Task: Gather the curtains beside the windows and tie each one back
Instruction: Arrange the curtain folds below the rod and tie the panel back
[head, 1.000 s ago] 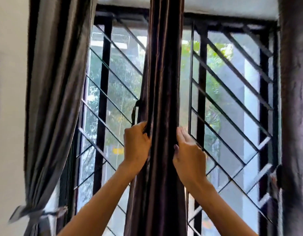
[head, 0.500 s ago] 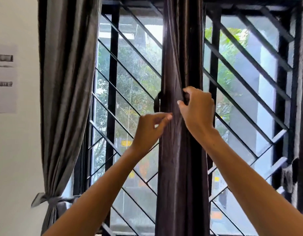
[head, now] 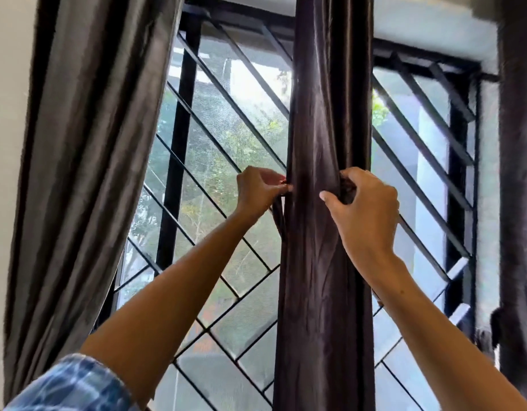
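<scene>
Up at the window grille (head: 226, 161), the dark brown centre curtain (head: 324, 262) is seen bunched into a vertical column, long axis straight up and down. Its left edge is pinched by the left hand (head: 259, 194); its right edge is gripped in the curled fingers of the right hand (head: 364, 209). A grey curtain (head: 87, 161) is hung at the left.

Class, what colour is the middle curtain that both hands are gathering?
Dark brown with a satin sheen; the middle curtain shows best in the head view.
</scene>
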